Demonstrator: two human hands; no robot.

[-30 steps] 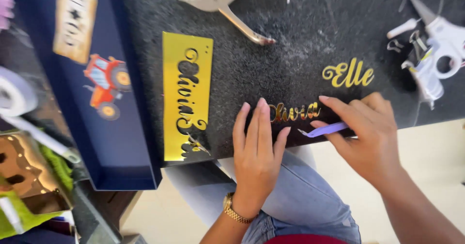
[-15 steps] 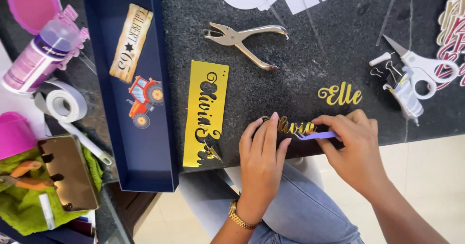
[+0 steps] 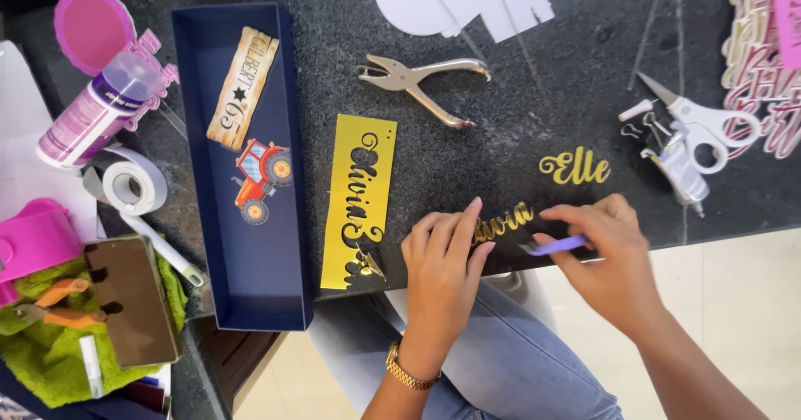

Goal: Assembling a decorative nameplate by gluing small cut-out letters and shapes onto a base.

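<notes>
The thin gold script cutout (image 3: 503, 222) (flimsy, likely easily bent) is pinned flat by the left hand (image 3: 440, 268), while a lilac tool (image 3: 557, 244) is pinched by the right hand (image 3: 613, 257).

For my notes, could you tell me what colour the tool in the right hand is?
Lilac tool; head view.

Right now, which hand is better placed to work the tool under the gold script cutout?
Probably the right hand: it grips the purple tool beside the gold script cutout. The left hand lies flat, pinning its other end.
</notes>
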